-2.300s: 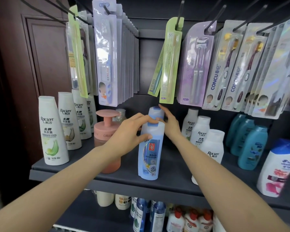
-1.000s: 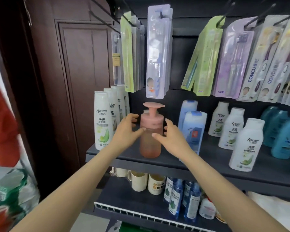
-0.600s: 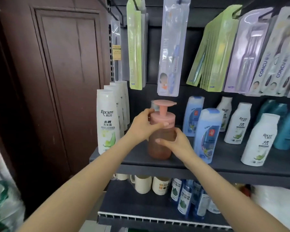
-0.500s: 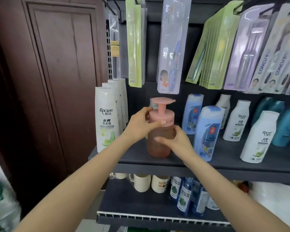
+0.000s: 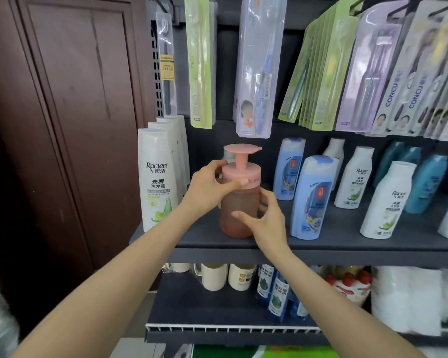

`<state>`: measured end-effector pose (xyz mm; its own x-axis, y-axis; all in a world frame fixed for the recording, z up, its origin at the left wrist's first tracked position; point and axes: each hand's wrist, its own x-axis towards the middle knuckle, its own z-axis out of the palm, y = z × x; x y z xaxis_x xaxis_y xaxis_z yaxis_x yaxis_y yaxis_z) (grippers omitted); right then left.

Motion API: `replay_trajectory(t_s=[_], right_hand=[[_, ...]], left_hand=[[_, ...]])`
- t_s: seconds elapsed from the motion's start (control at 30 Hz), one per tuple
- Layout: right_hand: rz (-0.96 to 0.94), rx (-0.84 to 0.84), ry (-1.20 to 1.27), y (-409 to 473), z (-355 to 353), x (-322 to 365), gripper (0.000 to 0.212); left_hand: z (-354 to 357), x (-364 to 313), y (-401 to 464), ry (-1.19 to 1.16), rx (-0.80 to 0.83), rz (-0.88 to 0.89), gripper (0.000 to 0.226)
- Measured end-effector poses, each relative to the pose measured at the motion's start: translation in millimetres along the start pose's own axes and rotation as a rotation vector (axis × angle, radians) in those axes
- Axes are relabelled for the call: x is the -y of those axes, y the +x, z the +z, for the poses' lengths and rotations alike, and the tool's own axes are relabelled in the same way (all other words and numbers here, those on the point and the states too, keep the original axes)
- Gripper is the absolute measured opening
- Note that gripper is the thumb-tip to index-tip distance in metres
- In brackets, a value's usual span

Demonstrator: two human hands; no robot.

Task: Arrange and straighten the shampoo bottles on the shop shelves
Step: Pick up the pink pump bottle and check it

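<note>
Pink pump bottle [image 5: 239, 202] stands upright at frame centre on the shelf [image 5: 321, 244], left hand [image 5: 212, 188] gripping its collar, right hand [image 5: 265, 220] curled round its body.

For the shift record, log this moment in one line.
left hand: grips pink pump bottle collar | right hand: holds body | bottle upright on shelf

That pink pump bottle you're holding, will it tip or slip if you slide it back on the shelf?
The pink pump bottle probably slides steadily: its body looks squat and wide, standing upright on the flat shelf. The broad pump head adds some top weight, so push low. Its frosted surface seems unlikely to slip, with the left hand at the collar and the right hand on the body.
</note>
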<state>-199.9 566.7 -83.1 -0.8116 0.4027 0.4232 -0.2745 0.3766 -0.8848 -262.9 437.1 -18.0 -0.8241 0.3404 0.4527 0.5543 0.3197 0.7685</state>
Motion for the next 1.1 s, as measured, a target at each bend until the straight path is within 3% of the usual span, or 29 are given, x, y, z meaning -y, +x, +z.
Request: replay_trajectory(t_s=[0.2,0.37,0.6,0.83,1.0,1.1], right_hand=[[-0.109,-0.001,-0.118,-3,-7,6,0.073],[-0.156,0.025,-0.234,-10,-14,13,0.076],[-0.127,0.088,-0.197,-28,-27,23,0.07],[-0.122,0.047,-0.216,-48,-56,38,0.067],[-0.098,-0.001,-0.23,-61,-89,40,0.065],[-0.069,-0.044,-0.232,-72,-118,36,0.067]], left_hand=[[-7,2,-11,-0.159,0.017,-0.092,0.068],[-9,-7,-18,-0.185,0.036,-0.103,0.048],[-7,-17,-33,-0.287,0.013,-0.136,0.054],[1,-41,-47,-0.352,0.082,-0.123,0.038],[26,-61,-53,-0.319,0.156,-0.086,0.067],[51,-78,-60,-0.317,0.208,-0.065,0.074]])
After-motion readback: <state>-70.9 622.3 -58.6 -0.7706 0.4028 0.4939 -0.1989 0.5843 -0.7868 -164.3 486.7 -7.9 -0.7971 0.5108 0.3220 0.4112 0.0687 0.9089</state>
